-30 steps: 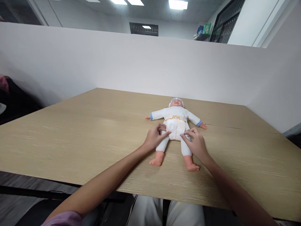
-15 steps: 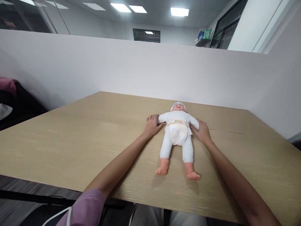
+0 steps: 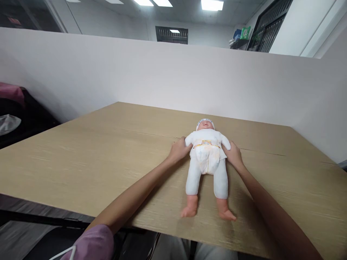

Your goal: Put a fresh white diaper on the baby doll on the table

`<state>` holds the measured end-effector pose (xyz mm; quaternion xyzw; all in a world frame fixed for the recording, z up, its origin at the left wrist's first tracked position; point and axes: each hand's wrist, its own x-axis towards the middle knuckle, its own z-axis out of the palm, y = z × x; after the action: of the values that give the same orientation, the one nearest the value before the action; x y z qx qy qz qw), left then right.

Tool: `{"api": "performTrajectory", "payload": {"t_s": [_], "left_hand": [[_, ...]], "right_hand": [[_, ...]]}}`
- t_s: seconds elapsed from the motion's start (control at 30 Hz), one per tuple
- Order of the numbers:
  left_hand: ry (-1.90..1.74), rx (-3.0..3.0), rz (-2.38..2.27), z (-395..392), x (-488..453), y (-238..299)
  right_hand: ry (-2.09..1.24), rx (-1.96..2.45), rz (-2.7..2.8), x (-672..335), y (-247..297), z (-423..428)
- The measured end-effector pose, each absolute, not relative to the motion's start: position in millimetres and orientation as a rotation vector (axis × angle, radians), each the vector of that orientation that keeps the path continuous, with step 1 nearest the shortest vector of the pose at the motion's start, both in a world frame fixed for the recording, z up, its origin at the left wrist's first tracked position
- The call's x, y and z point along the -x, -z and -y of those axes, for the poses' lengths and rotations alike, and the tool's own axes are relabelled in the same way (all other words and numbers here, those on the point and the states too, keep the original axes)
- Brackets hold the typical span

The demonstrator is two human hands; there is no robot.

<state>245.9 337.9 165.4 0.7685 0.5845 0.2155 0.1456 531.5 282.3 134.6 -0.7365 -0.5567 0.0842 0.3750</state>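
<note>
A baby doll (image 3: pixel 207 142) lies on its back on the wooden table, head toward the wall and feet toward me. It has a white body, a white headband with dark lettering, and pinkish feet. Around its hips is a white diaper (image 3: pixel 208 159) with an orange-yellow printed waistband. My left hand (image 3: pixel 180 148) is closed around the doll's arm on the left side. On the other side, my right hand (image 3: pixel 233 153) grips the doll's other arm. The doll's hands are hidden inside my grip.
The wide table (image 3: pixel 94 162) reaches to a white partition wall (image 3: pixel 162 76). At the far left stands something black with pink cloth (image 3: pixel 11 93) and a clear plastic bag (image 3: pixel 9 124). Beyond the partition, a green package (image 3: pixel 245 33) sits on a shelf.
The doll has come slightly closer to me, its legs now nearer the table's front edge. My fingers have closed around its arms. The camera view has shifted slightly.
</note>
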Motion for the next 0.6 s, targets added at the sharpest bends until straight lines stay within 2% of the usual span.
{"api": "performTrajectory", "payload": {"t_s": [0.13,0.23,0.33,0.4,0.5,0.6], "left_hand": [[-0.743,-2.141,-1.508,-258,-220,-195],[-0.938,-2.059,-1.309,-164,-199,-191],[-0.944,-1.878,-1.111,-66,-187,-149],[-0.802,-1.754,-1.040,-14,-180,-110],[-0.616,-1.716,-1.043,37,-162,-63],[-0.573,-1.726,-1.064,72,-131,-48]], "right_hand": [[-0.438,1.701,1.427,-543,-150,-228],[-0.717,1.516,1.489,-559,-161,-166],[-0.813,1.462,1.603,-567,-168,-95],[-0.909,1.524,1.649,-565,-168,-48],[-1.033,1.612,1.693,-551,-164,12],[-1.189,1.534,1.760,-527,-158,51]]}}
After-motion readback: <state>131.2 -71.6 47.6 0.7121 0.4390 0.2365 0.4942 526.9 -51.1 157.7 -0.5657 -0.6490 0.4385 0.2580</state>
